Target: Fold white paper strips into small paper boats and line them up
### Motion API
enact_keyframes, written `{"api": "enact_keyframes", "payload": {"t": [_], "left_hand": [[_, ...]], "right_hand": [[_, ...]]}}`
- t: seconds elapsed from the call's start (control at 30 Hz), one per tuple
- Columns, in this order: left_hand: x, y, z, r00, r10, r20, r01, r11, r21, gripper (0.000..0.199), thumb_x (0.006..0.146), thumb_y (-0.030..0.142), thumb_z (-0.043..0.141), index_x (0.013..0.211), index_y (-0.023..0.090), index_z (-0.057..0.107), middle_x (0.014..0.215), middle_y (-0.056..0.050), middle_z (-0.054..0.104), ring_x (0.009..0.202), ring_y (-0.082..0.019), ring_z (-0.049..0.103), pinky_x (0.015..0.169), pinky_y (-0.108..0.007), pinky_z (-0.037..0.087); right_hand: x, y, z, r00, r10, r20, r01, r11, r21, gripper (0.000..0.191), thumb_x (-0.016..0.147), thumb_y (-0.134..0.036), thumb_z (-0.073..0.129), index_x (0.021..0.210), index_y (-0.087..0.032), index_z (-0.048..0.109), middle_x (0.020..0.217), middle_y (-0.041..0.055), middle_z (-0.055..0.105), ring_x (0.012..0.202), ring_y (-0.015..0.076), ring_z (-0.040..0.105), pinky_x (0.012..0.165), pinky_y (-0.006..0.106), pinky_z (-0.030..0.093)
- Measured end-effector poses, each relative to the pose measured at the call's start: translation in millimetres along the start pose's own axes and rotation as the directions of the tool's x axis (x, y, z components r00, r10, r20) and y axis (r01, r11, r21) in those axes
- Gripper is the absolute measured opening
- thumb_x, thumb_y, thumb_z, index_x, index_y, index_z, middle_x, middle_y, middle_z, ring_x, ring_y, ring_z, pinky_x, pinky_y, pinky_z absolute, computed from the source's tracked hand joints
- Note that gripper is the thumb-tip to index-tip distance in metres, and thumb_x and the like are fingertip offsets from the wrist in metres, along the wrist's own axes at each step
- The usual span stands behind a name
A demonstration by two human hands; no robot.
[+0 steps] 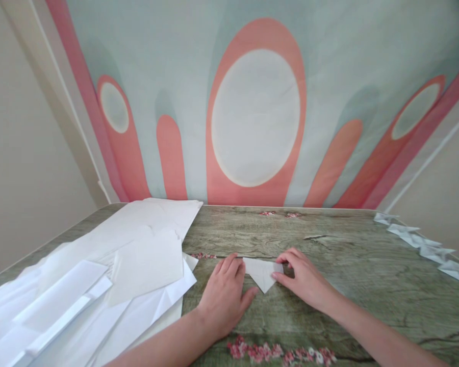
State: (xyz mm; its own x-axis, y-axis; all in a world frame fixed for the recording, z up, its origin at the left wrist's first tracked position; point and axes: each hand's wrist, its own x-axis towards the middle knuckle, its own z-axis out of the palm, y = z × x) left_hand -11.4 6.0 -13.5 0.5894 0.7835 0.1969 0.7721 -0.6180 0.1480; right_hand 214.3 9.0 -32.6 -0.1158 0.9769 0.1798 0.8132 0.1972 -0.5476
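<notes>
A small folded white paper (263, 272), pointed toward the front, lies on the wood-patterned table between my hands. My left hand (225, 293) lies palm down at its left edge, the thumb stretched out to the right and the fingertips by the paper's upper left corner. At the right corner, my right hand (300, 275) pinches the paper between thumb and fingers.
Loose and folded white sheets (149, 265) cover the left side of the table (348, 255). Several small folded paper pieces (436, 252) stand in a row along the right edge. A patterned backdrop (256, 117) hangs behind the table.
</notes>
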Motion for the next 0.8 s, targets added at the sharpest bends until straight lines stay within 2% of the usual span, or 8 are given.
{"api": "enact_keyframes", "payload": {"t": [0.27,0.43,0.5,0.63,0.73,0.8], "left_hand": [[4,-11,3.3,0.993,-0.038,-0.116,0.010,0.971,-0.238,0.021,0.086,0.028,0.049,0.104,0.019,0.053,0.111,-0.007,0.055,0.107,-0.023,0.048,0.095,-0.041,0.038],[4,-16,9.5,0.988,-0.075,-0.138,0.027,0.946,-0.324,0.029,0.084,0.024,0.052,0.113,0.019,0.047,0.111,-0.007,0.055,0.106,-0.023,0.049,0.093,-0.041,0.039],[4,-16,11.2,0.987,-0.083,-0.138,0.030,0.936,-0.352,0.033,0.083,0.022,0.054,0.114,0.019,0.045,0.111,-0.007,0.055,0.106,-0.023,0.049,0.093,-0.041,0.039],[5,-17,11.7,0.985,-0.096,-0.141,0.027,0.904,-0.426,0.036,0.081,0.020,0.056,0.115,0.018,0.044,0.112,-0.007,0.055,0.108,-0.022,0.049,0.095,-0.041,0.038],[5,-16,9.5,0.979,-0.121,-0.164,0.025,0.870,-0.493,0.046,0.079,0.020,0.059,0.121,0.019,0.039,0.113,-0.008,0.055,0.109,-0.022,0.049,0.095,-0.039,0.039],[4,-15,6.9,0.974,-0.125,-0.187,0.008,0.850,-0.527,0.048,0.078,0.019,0.060,0.122,0.020,0.039,0.114,-0.007,0.055,0.108,-0.021,0.050,0.095,-0.038,0.039]], "right_hand": [[1,5,3,0.997,0.061,0.047,-0.064,0.996,0.061,0.020,0.067,-0.033,0.066,0.079,-0.021,0.056,0.083,0.0010,0.057,0.078,0.0173,0.053,0.071,0.028,0.039],[0,4,3,0.993,0.101,0.068,-0.109,0.986,0.126,0.028,0.066,-0.029,0.065,0.091,-0.021,0.055,0.075,-0.0012,0.059,0.070,0.0155,0.053,0.064,0.026,0.038],[-1,2,1,0.992,0.076,0.099,-0.091,0.984,0.153,0.025,0.068,-0.028,0.064,0.090,-0.021,0.058,0.073,-0.0016,0.060,0.067,0.0151,0.053,0.062,0.026,0.037],[-2,-5,-5,0.987,0.004,0.160,-0.035,0.981,0.189,0.007,0.073,-0.026,0.061,0.071,-0.020,0.061,0.066,-0.0017,0.059,0.063,0.0143,0.052,0.058,0.024,0.036],[-5,-13,-11,0.991,-0.051,0.127,0.021,0.974,0.224,0.012,0.078,-0.026,0.057,0.068,-0.019,0.057,0.068,-0.0016,0.057,0.064,0.0139,0.052,0.058,0.024,0.038],[-7,-17,-13,0.993,-0.103,0.050,0.090,0.971,0.222,0.013,0.083,-0.027,0.052,0.073,-0.020,0.055,0.073,-0.0010,0.058,0.069,0.0144,0.053,0.063,0.025,0.040]]}}
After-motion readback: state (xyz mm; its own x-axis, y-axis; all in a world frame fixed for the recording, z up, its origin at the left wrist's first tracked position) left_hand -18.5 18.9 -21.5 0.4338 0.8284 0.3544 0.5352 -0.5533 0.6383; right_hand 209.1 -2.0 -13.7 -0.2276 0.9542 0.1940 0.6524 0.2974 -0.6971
